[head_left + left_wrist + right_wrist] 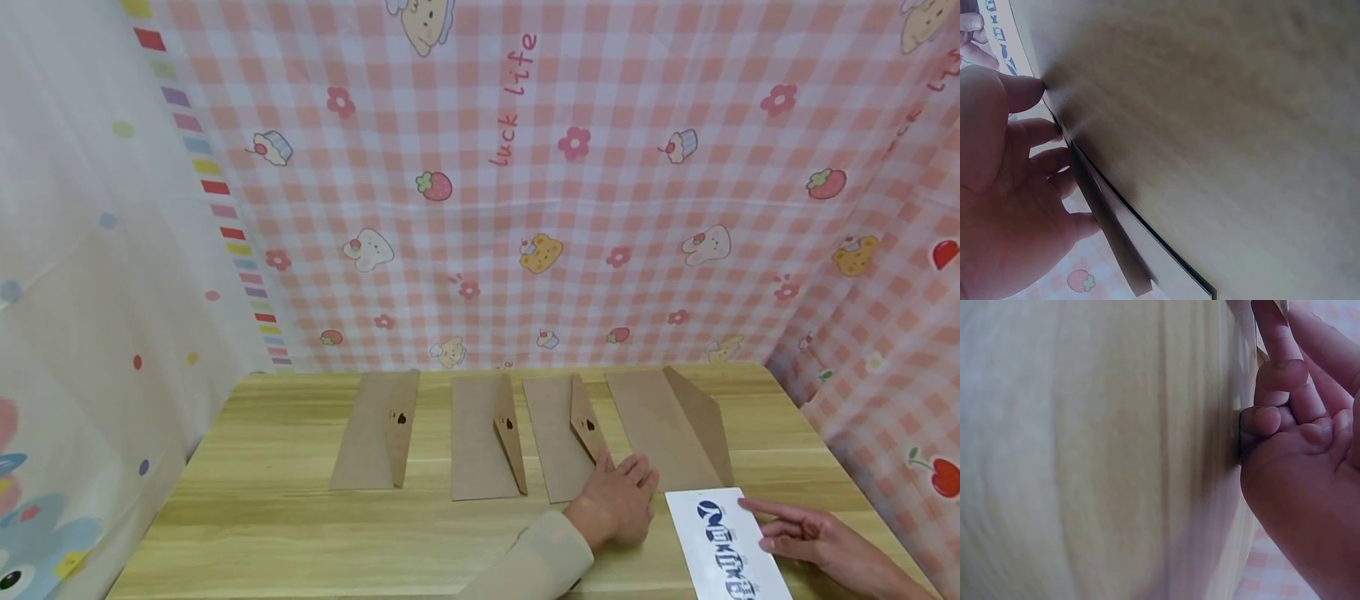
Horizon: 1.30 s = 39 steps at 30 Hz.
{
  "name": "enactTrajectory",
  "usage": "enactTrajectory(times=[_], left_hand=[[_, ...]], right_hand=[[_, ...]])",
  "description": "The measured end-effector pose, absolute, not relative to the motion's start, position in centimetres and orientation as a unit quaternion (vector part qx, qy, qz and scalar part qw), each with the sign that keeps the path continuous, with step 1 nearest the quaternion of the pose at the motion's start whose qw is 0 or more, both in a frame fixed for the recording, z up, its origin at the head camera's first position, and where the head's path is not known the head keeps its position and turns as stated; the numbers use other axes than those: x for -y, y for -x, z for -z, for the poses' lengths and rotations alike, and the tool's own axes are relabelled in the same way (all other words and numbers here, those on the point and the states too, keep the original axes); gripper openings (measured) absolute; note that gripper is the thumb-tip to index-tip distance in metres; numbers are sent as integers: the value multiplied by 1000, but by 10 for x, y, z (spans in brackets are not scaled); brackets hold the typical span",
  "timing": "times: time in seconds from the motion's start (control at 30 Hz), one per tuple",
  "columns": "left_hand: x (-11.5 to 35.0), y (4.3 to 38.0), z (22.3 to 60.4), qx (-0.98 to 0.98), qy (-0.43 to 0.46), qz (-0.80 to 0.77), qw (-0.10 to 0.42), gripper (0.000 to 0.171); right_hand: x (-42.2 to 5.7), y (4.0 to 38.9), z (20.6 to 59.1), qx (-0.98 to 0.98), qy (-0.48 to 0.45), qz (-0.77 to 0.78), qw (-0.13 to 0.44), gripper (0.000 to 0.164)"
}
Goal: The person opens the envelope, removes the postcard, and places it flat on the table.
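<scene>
Four brown kraft envelopes lie in a row. The leftmost envelope [367, 442], second envelope [476, 450] and third envelope [551, 442] have folded-over flaps with small dark prints. On the rightmost envelope [660, 433] the flap [705, 417] is spread out. My left hand [617, 504] rests at the third envelope's near right corner, fingers extended; the left wrist view shows them beside its raised flap [1107, 225]. My right hand [813, 540] holds the right edge of a white card [693, 542] with dark blue print, between thumb and index finger. The card's near end is out of frame.
The envelopes lie on a wood-grain table [270, 517]. A pink checked cloth [480, 208] hangs behind and on the right, and a pale dotted cloth [97, 292] hangs on the left.
</scene>
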State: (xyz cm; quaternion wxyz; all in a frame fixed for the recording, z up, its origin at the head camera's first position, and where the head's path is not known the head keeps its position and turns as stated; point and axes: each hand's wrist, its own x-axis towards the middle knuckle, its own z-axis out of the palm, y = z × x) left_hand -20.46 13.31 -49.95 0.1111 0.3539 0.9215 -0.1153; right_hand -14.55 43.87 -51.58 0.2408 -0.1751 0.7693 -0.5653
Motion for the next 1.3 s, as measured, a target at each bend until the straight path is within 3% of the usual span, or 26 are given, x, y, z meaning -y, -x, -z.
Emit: enactTrajectory(times=[0.3, 0.73, 0.9, 1.07, 1.3], left_hand=[[-133, 204, 497, -921, -355, 114, 113, 55], [-131, 204, 496, -921, -357, 111, 113, 55], [-131, 205, 496, -921, -356, 107, 117, 55], [-131, 205, 497, -921, -357, 106, 115, 55], [-131, 205, 498, -921, -356, 101, 121, 55]], right_hand=[[-434, 143, 516, -811, 178, 522, 194, 45], [-434, 146, 519, -761, 247, 565, 203, 60], [-434, 148, 519, -749, 258, 570, 217, 62], [-431, 148, 519, -777, 266, 540, 184, 62], [-430, 149, 519, -782, 267, 531, 188, 60]])
